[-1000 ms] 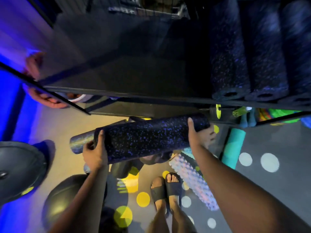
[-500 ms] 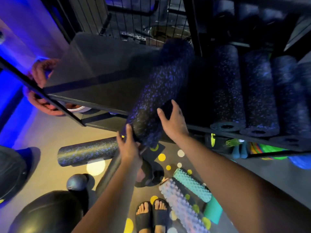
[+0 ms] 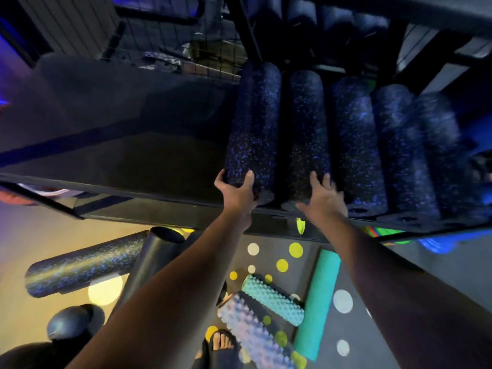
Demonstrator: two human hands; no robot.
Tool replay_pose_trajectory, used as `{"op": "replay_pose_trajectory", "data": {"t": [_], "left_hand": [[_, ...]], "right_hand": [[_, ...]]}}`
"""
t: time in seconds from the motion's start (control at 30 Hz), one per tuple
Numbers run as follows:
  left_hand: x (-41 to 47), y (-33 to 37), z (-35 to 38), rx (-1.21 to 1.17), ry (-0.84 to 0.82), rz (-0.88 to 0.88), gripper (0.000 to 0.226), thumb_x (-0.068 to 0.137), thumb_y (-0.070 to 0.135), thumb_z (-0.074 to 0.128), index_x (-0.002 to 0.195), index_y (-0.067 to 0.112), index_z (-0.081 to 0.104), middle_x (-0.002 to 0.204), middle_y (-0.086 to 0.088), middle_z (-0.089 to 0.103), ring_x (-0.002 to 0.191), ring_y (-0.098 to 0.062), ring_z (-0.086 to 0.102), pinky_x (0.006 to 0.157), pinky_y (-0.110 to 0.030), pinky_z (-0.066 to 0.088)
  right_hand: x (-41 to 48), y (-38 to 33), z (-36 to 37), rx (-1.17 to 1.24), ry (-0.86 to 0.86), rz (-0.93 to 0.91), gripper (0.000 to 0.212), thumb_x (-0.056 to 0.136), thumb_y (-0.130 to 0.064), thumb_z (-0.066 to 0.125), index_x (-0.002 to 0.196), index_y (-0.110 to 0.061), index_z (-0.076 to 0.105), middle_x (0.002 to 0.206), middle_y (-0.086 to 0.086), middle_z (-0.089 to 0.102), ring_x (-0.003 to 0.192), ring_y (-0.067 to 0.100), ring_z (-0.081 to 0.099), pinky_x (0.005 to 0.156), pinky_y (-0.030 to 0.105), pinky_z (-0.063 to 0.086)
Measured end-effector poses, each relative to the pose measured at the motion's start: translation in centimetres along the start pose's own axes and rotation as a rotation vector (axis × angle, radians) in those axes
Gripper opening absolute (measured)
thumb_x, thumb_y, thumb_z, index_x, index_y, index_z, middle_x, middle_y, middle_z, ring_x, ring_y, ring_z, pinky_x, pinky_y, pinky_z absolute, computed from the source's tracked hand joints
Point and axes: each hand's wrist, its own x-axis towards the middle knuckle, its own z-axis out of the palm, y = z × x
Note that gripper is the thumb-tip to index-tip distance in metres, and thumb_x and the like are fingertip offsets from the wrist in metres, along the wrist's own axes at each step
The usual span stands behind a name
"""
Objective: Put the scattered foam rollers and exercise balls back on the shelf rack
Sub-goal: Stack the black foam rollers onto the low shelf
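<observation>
Now my left hand [image 3: 235, 191] curls around the near end of a black, blue-flecked foam roller [image 3: 253, 131] lying on the shelf rack [image 3: 111, 161], leftmost in a row of like rollers. My right hand [image 3: 323, 199] lies spread, fingers open, on the near end of the next roller [image 3: 307, 134], gripping nothing. Down on the dotted floor lie a speckled roller [image 3: 82, 265], a plain black roller [image 3: 151, 259], two knobbly rollers [image 3: 271, 299], a teal roller [image 3: 318, 302] and a small dark ball [image 3: 68, 323].
</observation>
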Motion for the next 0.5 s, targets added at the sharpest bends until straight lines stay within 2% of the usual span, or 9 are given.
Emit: {"op": "replay_pose_trajectory", "data": {"t": [0.07, 0.17, 0.27, 0.3, 0.4, 0.43, 0.5], "left_hand": [[0.1, -1.6, 0.5, 0.133, 0.0, 0.003, 0.066, 0.099, 0.015, 0.067, 0.147, 0.03, 0.024, 0.125, -0.006, 0.043, 0.093, -0.023, 0.061, 0.074, -0.039, 0.061], [0.1, -2.7, 1.0, 0.23, -0.017, 0.03, 0.066, 0.1, 0.01, 0.063, 0.146, 0.029, 0.019, 0.106, -0.003, 0.048, 0.083, -0.03, 0.07, 0.074, -0.039, 0.06], [0.7, -2.8, 1.1, 0.309, 0.019, 0.017, 0.071, 0.099, 0.017, 0.067, 0.147, 0.034, 0.019, 0.118, -0.013, 0.055, 0.077, -0.029, 0.075, 0.069, -0.045, 0.065], [0.7, -2.7, 1.0, 0.393, 0.051, 0.042, 0.068, 0.098, 0.023, 0.069, 0.145, 0.036, 0.022, 0.122, -0.016, 0.057, 0.082, -0.032, 0.076, 0.072, -0.049, 0.065], [0.4, -2.8, 1.3, 0.932, 0.152, 0.229, 0.061, 0.096, 0.048, 0.063, 0.143, 0.031, 0.03, 0.134, -0.016, 0.056, 0.112, -0.039, 0.064, 0.095, -0.054, 0.056], [0.2, -2.9, 1.5, 1.087, 0.193, 0.272, 0.06, 0.097, 0.053, 0.06, 0.144, 0.031, 0.031, 0.136, -0.018, 0.052, 0.119, -0.04, 0.056, 0.097, -0.052, 0.052], [0.0, -3.2, 1.7, 1.335, 0.316, 0.416, 0.057, 0.097, 0.056, 0.057, 0.147, 0.036, 0.036, 0.139, -0.019, 0.039, 0.125, -0.04, 0.041, 0.092, -0.051, 0.048]], "right_hand": [[0.2, 1.3, 0.7, 0.004, -0.032, -0.054, 0.093, 0.095, -0.036, 0.067, 0.162, -0.023, 0.005, 0.169, 0.015, 0.006, 0.153, 0.032, 0.018, 0.117, 0.045, 0.034], [0.8, 1.7, 1.0, -0.017, -0.007, -0.085, 0.081, 0.1, -0.031, 0.059, 0.162, -0.023, 0.008, 0.168, 0.017, 0.009, 0.152, 0.034, 0.022, 0.111, 0.044, 0.04], [1.2, 1.6, 0.8, -0.045, -0.034, -0.092, 0.077, 0.103, -0.028, 0.056, 0.162, -0.02, 0.007, 0.167, 0.021, 0.009, 0.151, 0.037, 0.023, 0.111, 0.044, 0.039], [1.3, 1.6, 0.8, -0.054, -0.042, -0.097, 0.077, 0.103, -0.026, 0.055, 0.163, -0.019, 0.006, 0.167, 0.023, 0.008, 0.151, 0.038, 0.023, 0.111, 0.044, 0.038], [1.5, 1.7, 0.6, -0.071, -0.055, -0.117, 0.076, 0.105, -0.018, 0.052, 0.162, -0.017, 0.003, 0.166, 0.026, 0.006, 0.151, 0.039, 0.023, 0.111, 0.042, 0.04], [1.6, 1.7, 0.6, -0.073, -0.056, -0.122, 0.075, 0.105, -0.016, 0.051, 0.162, -0.016, 0.002, 0.165, 0.027, 0.006, 0.151, 0.039, 0.023, 0.111, 0.042, 0.041], [1.6, 1.7, 0.7, -0.074, -0.057, -0.129, 0.075, 0.105, -0.015, 0.05, 0.162, -0.016, 0.001, 0.165, 0.028, 0.006, 0.151, 0.04, 0.023, 0.11, 0.041, 0.042]]}}
